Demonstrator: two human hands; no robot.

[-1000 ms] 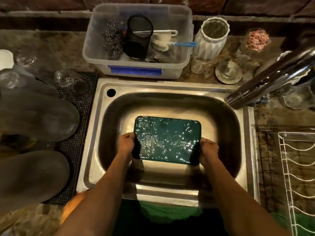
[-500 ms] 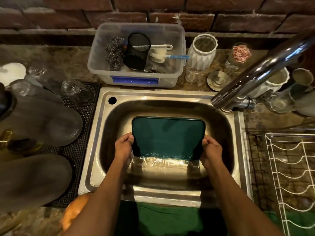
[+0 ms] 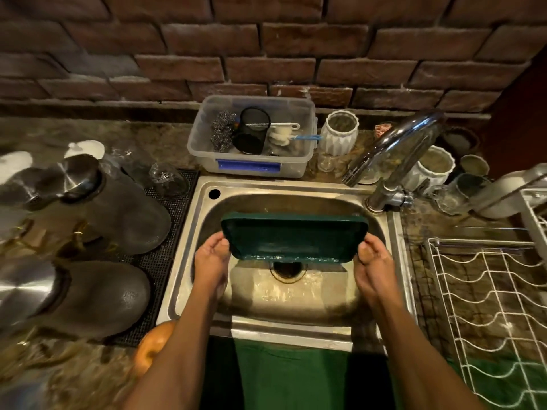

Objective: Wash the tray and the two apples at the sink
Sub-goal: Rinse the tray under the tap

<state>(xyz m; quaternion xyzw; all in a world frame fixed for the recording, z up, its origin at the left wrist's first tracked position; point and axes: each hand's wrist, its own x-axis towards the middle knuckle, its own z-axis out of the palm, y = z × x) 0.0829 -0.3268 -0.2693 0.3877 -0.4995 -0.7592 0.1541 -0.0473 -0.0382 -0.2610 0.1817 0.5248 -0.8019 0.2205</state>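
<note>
A dark green rectangular tray (image 3: 293,236) is held over the steel sink (image 3: 189,261), tilted steeply with its near edge down and water dripping off it above the drain (image 3: 286,270). My left hand (image 3: 211,255) grips its left short edge. Gripping the right short edge is my right hand (image 3: 371,257). One orange-yellow apple (image 3: 149,346) lies on the counter at the sink's front left corner, partly hidden by my left forearm. A second apple is not in view.
The chrome tap (image 3: 390,149) arches over the sink's back right corner. Behind the sink stands a clear plastic tub (image 3: 251,165) of scrubbers and brushes. Upturned grey jugs (image 3: 118,214) rest on a black mat at left. A white wire rack (image 3: 491,306) sits at right.
The tray was lying flat in the sink water; both hands have lifted and tipped it up so the water runs off. My head has also risen, showing the brick wall.
</note>
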